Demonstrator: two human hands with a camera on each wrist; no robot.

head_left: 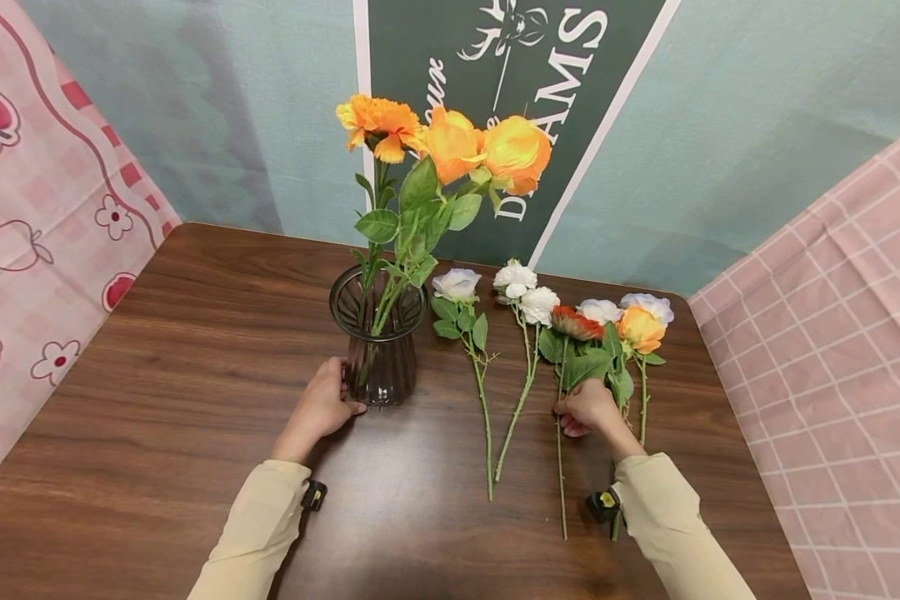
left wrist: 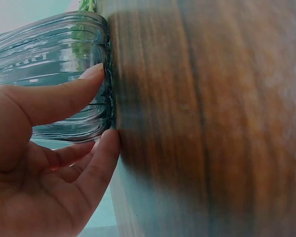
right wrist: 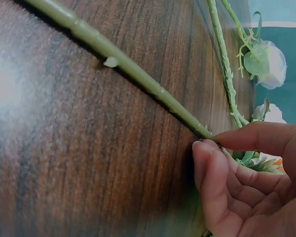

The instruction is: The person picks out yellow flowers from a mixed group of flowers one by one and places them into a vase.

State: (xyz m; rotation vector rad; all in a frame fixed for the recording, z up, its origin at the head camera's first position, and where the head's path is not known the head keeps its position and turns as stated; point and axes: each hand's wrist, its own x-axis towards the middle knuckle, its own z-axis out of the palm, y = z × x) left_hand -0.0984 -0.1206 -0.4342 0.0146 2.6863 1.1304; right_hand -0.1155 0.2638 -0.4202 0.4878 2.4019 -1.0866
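A dark ribbed glass vase stands upright on the table, with an orange carnation-like flower and two orange roses in it. Low on its left side my left hand grips the glass, thumb across the ribs and fingertips near the tabletop, as the left wrist view shows. My right hand pinches the green stem of a rust-red flower between thumb and forefinger. That stem lies close along the wood, its cut end toward me.
Left of the red flower lie a pale lilac rose and a branched white flower. On its right, another orange rose overlaps pale blooms. A teal backdrop and pink cloths border the wooden table.
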